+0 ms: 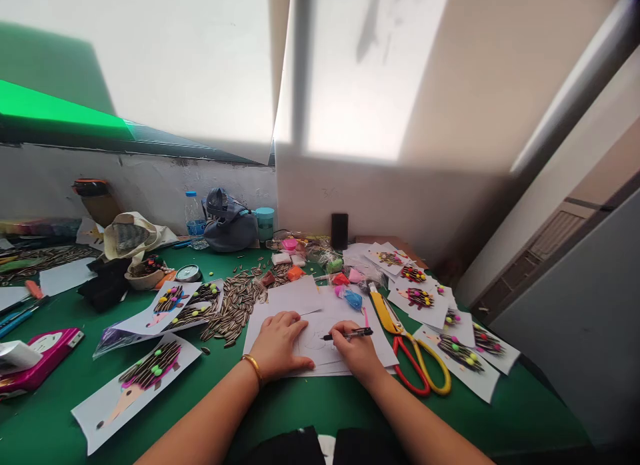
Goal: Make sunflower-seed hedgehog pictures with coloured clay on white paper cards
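My right hand is closed around a black pen, its tip at a white sheet of paper that bears a faint line drawing. Flat on the left part of that sheet lies my left hand, fingers spread, a gold bangle on its wrist. Beyond the hands, a smaller white sheet rests on top. Scissors with red and yellow handles lie right of the paper, against a yellow cutter. A pile of sunflower seeds spreads to the left.
Hedgehog cards with seed spines lie at left, and more hedgehog cards at right. Bagged coloured clay sits behind the paper. Along the wall stand a water bottle, a grey bag, a teal cup and a black phone-like object.
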Demonstrator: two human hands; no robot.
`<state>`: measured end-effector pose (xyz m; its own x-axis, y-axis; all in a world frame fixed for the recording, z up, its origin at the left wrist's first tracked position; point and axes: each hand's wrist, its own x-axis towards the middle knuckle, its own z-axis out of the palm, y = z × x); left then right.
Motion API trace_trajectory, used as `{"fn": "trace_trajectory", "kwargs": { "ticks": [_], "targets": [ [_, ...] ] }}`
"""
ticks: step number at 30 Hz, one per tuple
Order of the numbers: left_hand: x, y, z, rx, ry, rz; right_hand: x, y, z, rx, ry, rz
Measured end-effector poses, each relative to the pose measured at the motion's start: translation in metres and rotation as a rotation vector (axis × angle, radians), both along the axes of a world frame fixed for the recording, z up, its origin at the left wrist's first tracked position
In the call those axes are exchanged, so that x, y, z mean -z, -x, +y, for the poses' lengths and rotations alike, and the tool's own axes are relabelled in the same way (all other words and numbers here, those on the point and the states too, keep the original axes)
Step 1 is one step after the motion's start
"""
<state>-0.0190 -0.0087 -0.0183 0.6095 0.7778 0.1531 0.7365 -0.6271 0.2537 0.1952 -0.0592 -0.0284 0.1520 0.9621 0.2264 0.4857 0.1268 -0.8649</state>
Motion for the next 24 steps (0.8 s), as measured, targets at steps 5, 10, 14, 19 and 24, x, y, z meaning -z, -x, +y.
{"fn": "trace_trajectory", "kwargs": {
  "ticks": [5, 10, 14, 19, 24],
  "targets": [
    [0.000, 0.000, 0.000, -0.001, 0.006, 0.002, 0.004, -0.009, 0.003, 0.070, -0.005, 0.047],
    [-0.001, 0.000, 0.000, -0.002, 0.016, 0.001, 0.005, -0.021, 0.007, 0.118, -0.034, 0.070],
    [-0.001, 0.001, 0.001, 0.003, 0.020, 0.005, 0.004, -0.029, 0.009, 0.125, -0.057, 0.136],
    [-0.001, 0.001, 0.001, 0.009, 0.012, 0.002, 0.005, -0.029, 0.011, 0.088, -0.070, 0.134],
    [0.000, 0.001, 0.000, 0.010, 0.006, -0.002, 0.000, -0.016, 0.017, 0.007, -0.047, 0.029]
  ]
}}
